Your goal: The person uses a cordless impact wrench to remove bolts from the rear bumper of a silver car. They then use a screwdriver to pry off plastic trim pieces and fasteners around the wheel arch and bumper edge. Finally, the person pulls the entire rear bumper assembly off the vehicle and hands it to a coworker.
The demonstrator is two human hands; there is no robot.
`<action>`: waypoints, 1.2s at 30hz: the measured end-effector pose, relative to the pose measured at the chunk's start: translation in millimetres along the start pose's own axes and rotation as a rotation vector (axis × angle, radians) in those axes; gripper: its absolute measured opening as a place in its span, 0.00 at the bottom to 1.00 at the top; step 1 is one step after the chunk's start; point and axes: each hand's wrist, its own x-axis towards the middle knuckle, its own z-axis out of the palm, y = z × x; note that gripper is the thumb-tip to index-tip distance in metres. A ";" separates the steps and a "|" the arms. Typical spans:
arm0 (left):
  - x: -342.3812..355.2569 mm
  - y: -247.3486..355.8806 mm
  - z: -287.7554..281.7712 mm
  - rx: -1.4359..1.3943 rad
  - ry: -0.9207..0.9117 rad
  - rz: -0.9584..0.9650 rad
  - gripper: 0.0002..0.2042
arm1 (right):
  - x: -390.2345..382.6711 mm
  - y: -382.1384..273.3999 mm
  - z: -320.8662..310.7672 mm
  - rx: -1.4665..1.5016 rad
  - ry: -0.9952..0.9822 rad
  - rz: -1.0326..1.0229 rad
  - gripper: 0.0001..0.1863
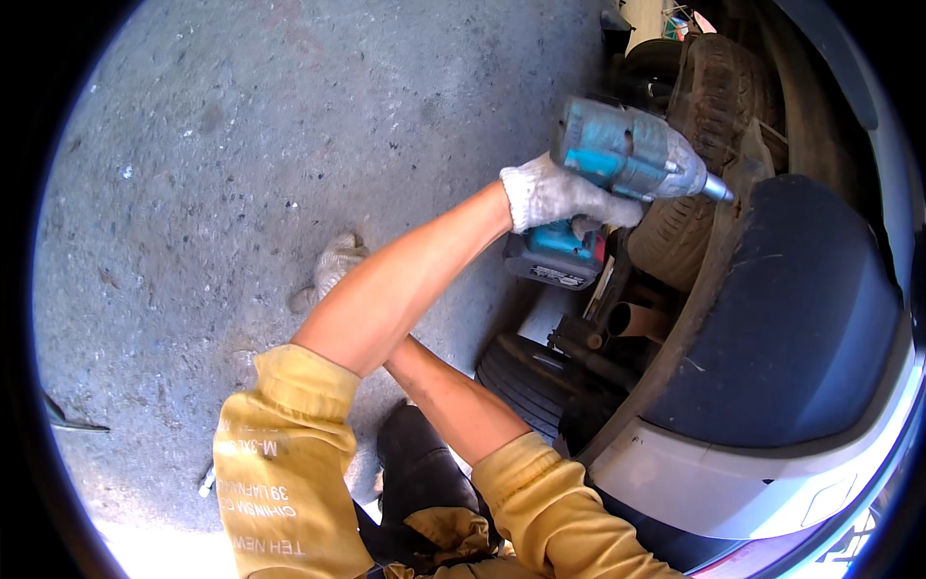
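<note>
My left hand (569, 196), in a whitish knit glove, grips a teal and grey cordless impact wrench (627, 145) by its handle. A dark battery pack (558, 265) hangs below the grip. The wrench's metal socket (716, 188) points right, at the edge of a car's wheel arch (733, 217); whether it touches anything cannot be made out. Under my left forearm my right arm crosses to the left. My gloved right hand (333, 265) is over the concrete, thumb apart from the fingers, nothing visible in it; the forearm partly covers it.
At right stands a car with a dark and silver bumper panel (791, 328). A dusty tyre (719, 96) sits near the wheel arch. Lower down are a pipe end (637, 323) and another tyre (526, 376). Grey concrete floor (212, 174) spreads to the left.
</note>
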 end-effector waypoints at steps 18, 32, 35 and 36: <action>-18.8 13.6 0.3 -0.160 0.094 0.002 0.06 | 65.3 33.1 -38.8 -0.285 -0.054 -0.419 0.10; -112.9 5.9 -44.3 -0.167 1.285 0.013 0.13 | 66.6 -12.5 -0.9 -0.834 0.275 -0.324 0.21; -123.1 -10.6 -35.2 -0.268 1.204 0.103 0.12 | 59.8 -26.9 7.5 -0.982 0.361 -0.229 0.23; -125.6 -13.9 -31.6 -0.244 1.204 0.148 0.12 | 58.3 -30.7 9.1 -1.024 0.386 -0.197 0.24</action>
